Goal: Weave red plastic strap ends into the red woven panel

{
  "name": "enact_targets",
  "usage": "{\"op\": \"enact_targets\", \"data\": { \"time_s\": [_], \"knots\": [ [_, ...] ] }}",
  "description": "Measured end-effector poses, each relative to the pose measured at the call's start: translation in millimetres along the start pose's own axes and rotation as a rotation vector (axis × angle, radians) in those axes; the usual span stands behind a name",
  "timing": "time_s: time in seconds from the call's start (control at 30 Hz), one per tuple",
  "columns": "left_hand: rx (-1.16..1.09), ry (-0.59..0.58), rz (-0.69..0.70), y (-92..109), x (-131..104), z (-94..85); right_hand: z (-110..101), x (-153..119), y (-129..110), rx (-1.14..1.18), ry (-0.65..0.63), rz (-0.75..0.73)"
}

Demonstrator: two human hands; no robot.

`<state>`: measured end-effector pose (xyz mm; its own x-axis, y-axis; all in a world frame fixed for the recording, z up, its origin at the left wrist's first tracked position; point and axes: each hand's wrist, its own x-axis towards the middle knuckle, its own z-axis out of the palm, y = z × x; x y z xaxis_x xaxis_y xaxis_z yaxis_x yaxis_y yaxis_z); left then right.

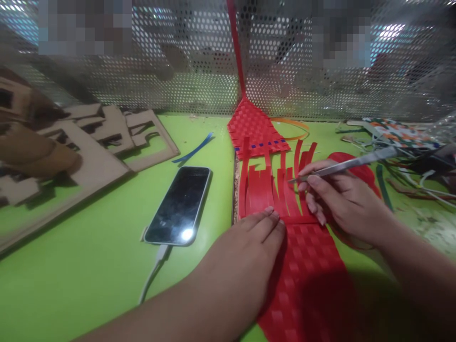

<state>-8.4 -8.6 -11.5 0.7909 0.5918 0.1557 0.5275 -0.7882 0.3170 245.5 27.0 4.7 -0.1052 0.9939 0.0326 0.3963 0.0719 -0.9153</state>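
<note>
Our two hands are apart. Our left hand (pixel 242 251) lies flat, fingers close together, pressing on the red weaving (pixel 306 266). That weaving is on the green table (pixel 117 256), right in front of us, with loose red strips (pixel 260 190) poking out its far end. Our right hand (pixel 342 199) pinches a thin silver tool (pixel 356 164). Its tip is at the strips, but we can't tell if it touches. Beyond them is a pointy red woven piece (pixel 252 123). On the left, cardboard frames (pixel 94 164) have cut-out holes with green table showing inside. A phone (pixel 180 204) lies nearby, a white cable (pixel 147 287) plugged in.
</note>
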Motion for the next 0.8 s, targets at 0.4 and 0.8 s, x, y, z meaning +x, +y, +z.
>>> {"op": "enact_targets", "data": {
  "time_s": [0.4, 0.8],
  "knots": [
    [-0.016, -0.038, -0.037, -0.4, 0.5, -0.7, -23.1, -2.0, -7.4, -0.622, 0.230, -0.106],
    [0.089, -0.033, 0.051, 0.1, 0.4, -0.2, 4.4, -12.7, -19.6, -0.637, -0.321, -0.135]
  ]
}}
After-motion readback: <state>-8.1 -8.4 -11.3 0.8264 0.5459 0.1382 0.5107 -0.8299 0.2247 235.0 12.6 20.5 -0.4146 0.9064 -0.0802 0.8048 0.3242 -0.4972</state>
